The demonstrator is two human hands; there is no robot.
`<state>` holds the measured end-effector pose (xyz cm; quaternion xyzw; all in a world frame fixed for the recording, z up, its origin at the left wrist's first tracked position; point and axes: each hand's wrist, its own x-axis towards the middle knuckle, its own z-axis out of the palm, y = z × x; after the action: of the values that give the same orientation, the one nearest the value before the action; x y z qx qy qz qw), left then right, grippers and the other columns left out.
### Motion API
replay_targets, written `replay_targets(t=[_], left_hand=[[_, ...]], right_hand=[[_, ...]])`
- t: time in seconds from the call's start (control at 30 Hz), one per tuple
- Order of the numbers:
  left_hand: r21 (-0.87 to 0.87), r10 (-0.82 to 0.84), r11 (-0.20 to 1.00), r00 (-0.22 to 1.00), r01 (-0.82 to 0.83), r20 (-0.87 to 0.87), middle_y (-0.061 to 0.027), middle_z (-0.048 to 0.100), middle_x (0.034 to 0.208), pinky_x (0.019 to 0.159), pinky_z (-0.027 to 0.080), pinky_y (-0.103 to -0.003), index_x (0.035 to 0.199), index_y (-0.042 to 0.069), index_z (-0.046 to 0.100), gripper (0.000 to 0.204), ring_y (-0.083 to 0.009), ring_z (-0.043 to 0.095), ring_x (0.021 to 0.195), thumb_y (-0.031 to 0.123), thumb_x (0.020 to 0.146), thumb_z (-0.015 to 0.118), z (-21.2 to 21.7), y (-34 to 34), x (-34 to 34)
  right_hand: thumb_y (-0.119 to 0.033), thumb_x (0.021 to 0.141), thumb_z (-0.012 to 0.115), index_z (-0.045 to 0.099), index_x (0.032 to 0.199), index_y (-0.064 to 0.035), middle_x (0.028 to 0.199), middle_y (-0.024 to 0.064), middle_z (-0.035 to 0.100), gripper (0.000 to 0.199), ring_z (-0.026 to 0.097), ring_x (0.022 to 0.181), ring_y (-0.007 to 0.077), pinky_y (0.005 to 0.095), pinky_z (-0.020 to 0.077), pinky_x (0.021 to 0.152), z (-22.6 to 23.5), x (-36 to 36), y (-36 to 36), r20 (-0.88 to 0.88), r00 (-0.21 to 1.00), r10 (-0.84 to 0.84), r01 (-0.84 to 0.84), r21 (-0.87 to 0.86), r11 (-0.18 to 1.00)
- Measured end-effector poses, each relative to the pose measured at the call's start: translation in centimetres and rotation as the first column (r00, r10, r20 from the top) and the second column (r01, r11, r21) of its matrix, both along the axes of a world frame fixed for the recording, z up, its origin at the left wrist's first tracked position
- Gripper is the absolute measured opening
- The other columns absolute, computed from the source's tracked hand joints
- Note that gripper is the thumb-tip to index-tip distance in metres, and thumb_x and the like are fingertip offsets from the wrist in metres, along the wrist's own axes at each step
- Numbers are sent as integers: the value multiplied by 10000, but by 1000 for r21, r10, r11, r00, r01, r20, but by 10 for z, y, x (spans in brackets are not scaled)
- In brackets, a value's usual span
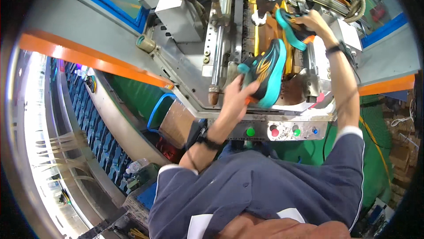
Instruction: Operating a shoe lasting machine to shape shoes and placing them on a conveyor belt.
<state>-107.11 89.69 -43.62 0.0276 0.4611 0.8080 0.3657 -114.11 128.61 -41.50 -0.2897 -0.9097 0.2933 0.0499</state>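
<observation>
My left hand (238, 97) grips a black sneaker (274, 73) with a teal sole and orange-yellow stripes. The shoe is tilted on its side above the front of the machine bed, its sole turned to the right. Farther back and to the right, my right hand (312, 22) is closed on a second sneaker (290, 31) of the same colours, its teal sole facing left. Both shoes are over the yellow and brown middle section (267, 31) of the machine. A dark metal press head (266, 3) hangs just behind them.
Metal cylinders (219, 49) flank the work spot. On the machine's front edge is a button panel (282, 131) with green, red and blue buttons. Orange rails (95, 61) run at both sides. A conveyor (95, 120) curves along the left, and a cardboard box (176, 123) stands below.
</observation>
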Motion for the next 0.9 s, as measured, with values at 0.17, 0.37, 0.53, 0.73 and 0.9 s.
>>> replay_targets(t=[0.17,0.37,0.53,0.73,0.9], left_hand=[[-202,272,933,951,-298,-149,-112,542,1264,1008,399,-324,1352,-67,407,624,-193,531,1151,68,800,666,28,-137,68],[-218,717,595,633,-774,-292,-127,577,1219,945,465,-321,1345,-58,392,523,-191,590,1082,20,876,609,26,-217,179],[-303,939,275,322,-913,-119,-101,602,1152,845,504,-303,1307,8,463,438,-177,611,998,47,895,606,7,-187,250],[-147,976,220,217,-964,32,-137,602,1164,890,484,-333,1278,-45,452,432,-222,606,1040,64,889,606,-18,-166,311],[-350,999,-29,-17,-936,-38,-114,616,1107,779,488,-325,1297,-79,452,504,-179,606,945,89,863,644,-41,-167,391]], right_hand=[[-292,730,686,616,1043,60,972,215,691,476,681,913,348,401,536,800,-74,-70,-63,85,996,1,-25,284,958],[-223,799,596,464,1103,31,982,235,667,418,686,835,363,443,557,694,-143,-94,-92,-81,981,-174,192,401,896],[-125,806,655,594,1156,-17,1063,179,643,371,625,970,361,391,504,846,-88,45,-190,-549,747,376,-269,268,925],[-96,841,622,619,1044,-58,1020,107,637,207,584,974,314,410,486,827,-194,189,-328,-307,438,845,-831,220,511],[-136,892,576,656,1009,-65,977,154,627,158,586,930,342,417,475,809,-268,199,-335,-210,377,902,-865,267,424]])
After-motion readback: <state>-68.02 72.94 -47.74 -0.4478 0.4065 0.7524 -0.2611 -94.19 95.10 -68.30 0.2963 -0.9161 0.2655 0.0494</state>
